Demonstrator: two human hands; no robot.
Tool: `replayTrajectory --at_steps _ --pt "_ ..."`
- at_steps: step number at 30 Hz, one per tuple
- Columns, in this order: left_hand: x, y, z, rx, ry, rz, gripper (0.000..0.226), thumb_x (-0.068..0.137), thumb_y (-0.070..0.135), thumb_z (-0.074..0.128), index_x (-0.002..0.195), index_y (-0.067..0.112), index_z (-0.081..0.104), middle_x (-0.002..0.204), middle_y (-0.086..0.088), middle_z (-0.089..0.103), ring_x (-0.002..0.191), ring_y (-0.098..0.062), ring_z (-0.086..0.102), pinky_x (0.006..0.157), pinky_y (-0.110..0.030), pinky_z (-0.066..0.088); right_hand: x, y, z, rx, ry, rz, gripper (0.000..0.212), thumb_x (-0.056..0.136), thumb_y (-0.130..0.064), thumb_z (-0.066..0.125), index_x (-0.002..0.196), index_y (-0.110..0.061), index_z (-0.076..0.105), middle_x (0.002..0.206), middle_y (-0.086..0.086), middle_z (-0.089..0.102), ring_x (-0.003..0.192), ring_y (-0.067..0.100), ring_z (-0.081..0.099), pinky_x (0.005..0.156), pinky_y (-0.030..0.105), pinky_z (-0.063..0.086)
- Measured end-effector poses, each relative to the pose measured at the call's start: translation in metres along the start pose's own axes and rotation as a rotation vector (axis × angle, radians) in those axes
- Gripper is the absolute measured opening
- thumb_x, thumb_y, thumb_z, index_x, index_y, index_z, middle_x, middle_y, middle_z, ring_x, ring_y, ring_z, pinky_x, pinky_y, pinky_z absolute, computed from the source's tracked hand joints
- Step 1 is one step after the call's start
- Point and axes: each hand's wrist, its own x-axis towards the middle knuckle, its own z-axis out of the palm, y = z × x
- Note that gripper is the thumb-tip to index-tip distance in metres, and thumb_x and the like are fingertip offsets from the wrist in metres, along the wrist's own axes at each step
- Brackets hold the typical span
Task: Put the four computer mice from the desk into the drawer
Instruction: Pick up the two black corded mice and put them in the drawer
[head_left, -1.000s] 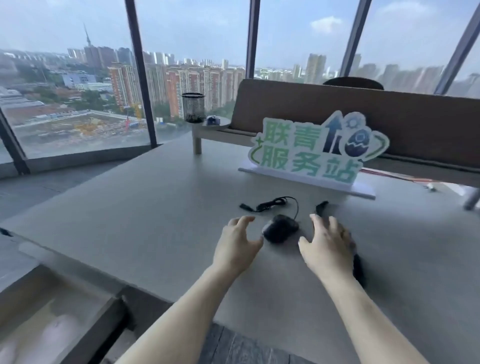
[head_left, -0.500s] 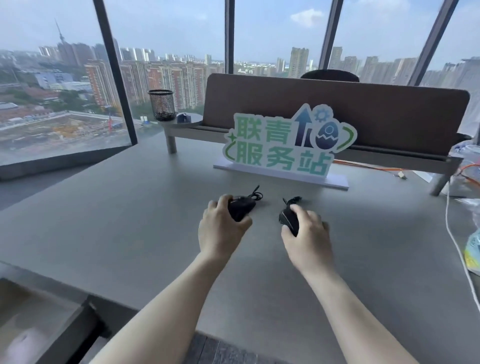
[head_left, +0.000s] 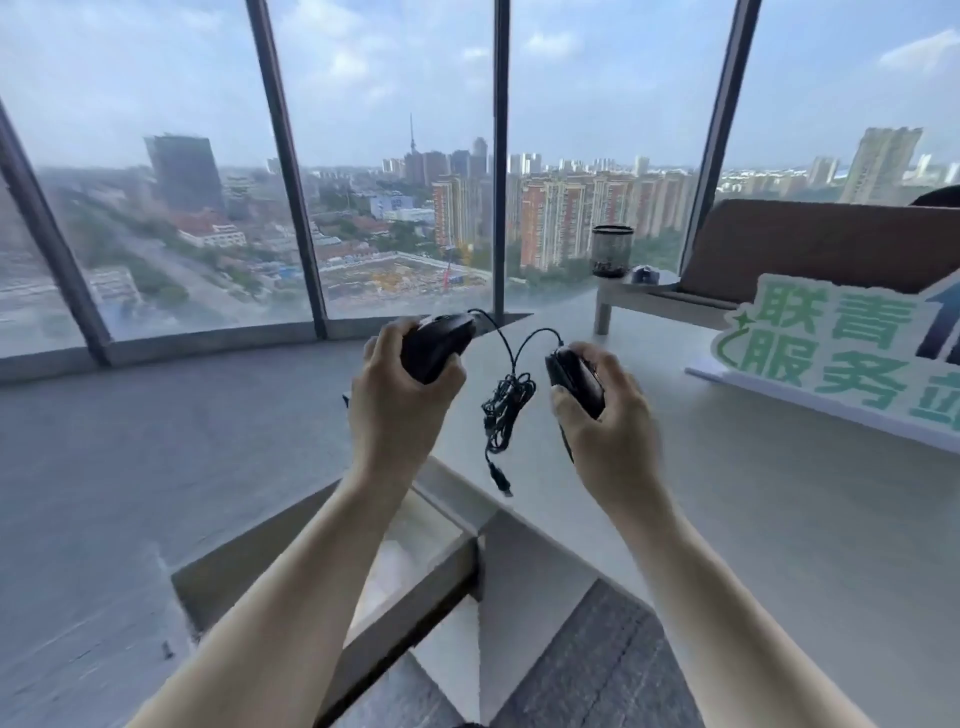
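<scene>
Above the open drawer (head_left: 415, 525), each hand clenching a black mouse, labels seemingly unreadable.

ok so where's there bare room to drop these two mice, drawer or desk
The open drawer under the left hand looks bare inside, though the forearm hides part. The desk is bare between the right hand and the green sign. Crowded: between the hands, where both mice's cables hang tangled.
</scene>
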Motion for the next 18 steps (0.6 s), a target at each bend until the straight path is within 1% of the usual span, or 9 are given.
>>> replayTrajectory --at_steps 2,3,5,6,9,12,14,16,18 --pt "0.001 -0.030 -0.035 0.054 0.047 -0.039 0.045 0.076 0.038 0.065 0.120 0.030 0.056 0.107 0.011 0.059 0.088 -0.010 0.055 0.064 -0.009 0.034 -0.008 -0.007 0.044 0.042 -0.086 0.012 0.035 0.089 -0.026 0.060 0.122 -0.038 0.053 0.112 -0.001 0.062 0.100 0.019 0.058 0.079 0.028 0.044" --pt "0.000 -0.046 -0.050 0.083 0.065 -0.062 0.045 0.077 0.038 0.064 0.120 0.029 0.056 0.107 0.010 0.059 0.089 -0.011 0.055 0.066 -0.011 0.036 -0.013 -0.008 0.066 0.063 -0.130 0.024 0.036 0.089 -0.025 0.061 0.123 -0.036 0.054 0.113 0.000 0.062 0.102 0.019 0.057 0.082 0.028 0.043" --pt "-0.006 -0.080 -0.076 0.147 0.097 -0.124 0.045 0.077 0.039 0.063 0.120 0.027 0.054 0.110 0.005 0.060 0.092 -0.015 0.057 0.073 -0.023 0.045 -0.025 -0.007 0.109 0.089 -0.222 0.060 0.037 0.090 -0.023 0.061 0.125 -0.031 0.055 0.114 0.000 0.062 0.105 0.018 0.056 0.086 0.027 0.040" --pt "-0.009 -0.097 -0.087 0.186 0.114 -0.160 0.046 0.078 0.039 0.062 0.121 0.027 0.054 0.113 0.002 0.060 0.095 -0.018 0.058 0.078 -0.029 0.048 -0.032 -0.005 0.130 0.097 -0.272 0.082 0.037 0.090 -0.024 0.061 0.126 -0.030 0.055 0.116 0.000 0.063 0.107 0.018 0.056 0.089 0.029 0.041" --pt "-0.022 -0.150 -0.110 0.337 0.112 -0.266 0.050 0.080 0.040 0.061 0.127 0.026 0.049 0.121 -0.004 0.058 0.104 -0.026 0.059 0.083 -0.038 0.050 -0.052 0.007 0.189 0.082 -0.421 0.162 0.041 0.089 -0.030 0.059 0.130 -0.031 0.052 0.122 0.003 0.061 0.115 0.022 0.054 0.100 0.040 0.044" --pt "-0.040 -0.202 -0.120 0.502 0.004 -0.369 0.053 0.083 0.044 0.057 0.134 0.034 0.043 0.123 -0.006 0.054 0.108 -0.030 0.058 0.081 -0.039 0.049 -0.071 0.024 0.238 -0.034 -0.539 0.235 0.046 0.090 -0.029 0.056 0.135 -0.026 0.049 0.122 0.011 0.058 0.116 0.028 0.052 0.098 0.037 0.042" --pt "-0.050 -0.231 -0.120 0.587 -0.070 -0.446 0.053 0.085 0.044 0.054 0.136 0.038 0.042 0.124 -0.007 0.052 0.109 -0.031 0.057 0.082 -0.040 0.049 -0.082 0.035 0.265 -0.127 -0.615 0.296 0.048 0.090 -0.029 0.051 0.137 -0.025 0.046 0.125 0.016 0.055 0.117 0.033 0.048 0.101 0.041 0.041" --pt "-0.060 -0.252 -0.115 0.696 -0.172 -0.500 0.053 0.087 0.044 0.052 0.139 0.037 0.042 0.126 -0.008 0.051 0.109 -0.031 0.056 0.084 -0.039 0.048 -0.091 0.046 0.288 -0.250 -0.699 0.354 0.049 0.092 -0.029 0.046 0.140 -0.027 0.040 0.129 0.019 0.050 0.118 0.037 0.042 0.104 0.044 0.038" --pt "-0.067 -0.269 -0.105 0.803 -0.319 -0.555 0.053 0.088 0.043 0.051 0.139 0.033 0.041 0.127 -0.010 0.050 0.109 -0.033 0.057 0.087 -0.039 0.046 -0.098 0.056 0.308 -0.355 -0.778 0.391 0.050 0.092 -0.027 0.045 0.142 -0.027 0.037 0.135 0.021 0.046 0.123 0.039 0.038 0.103 0.044 0.037"
